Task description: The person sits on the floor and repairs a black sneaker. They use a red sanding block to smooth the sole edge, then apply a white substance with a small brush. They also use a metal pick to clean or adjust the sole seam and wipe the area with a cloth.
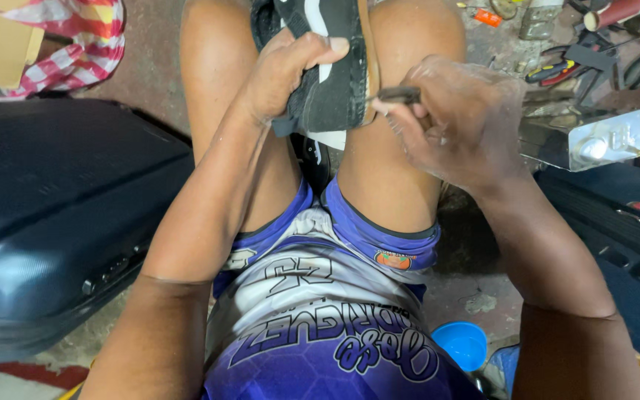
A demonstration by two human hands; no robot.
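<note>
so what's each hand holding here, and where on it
The left hand grips a black-and-white shoe around its upper, thumb over the top, wedged between the knees. The right hand pinches a small dark tool by its rear end, tip at the shoe's tan sole edge.

Black shoe point(331, 67): canvas upper with a white stripe and a tan sole edge, standing on edge between the knees with the sole facing right. The upper is creased and pressed in at its left side. Small dark tool point(398, 94): slim, lying level, its tip meeting the tan sole edge at the shoe's right side.
</note>
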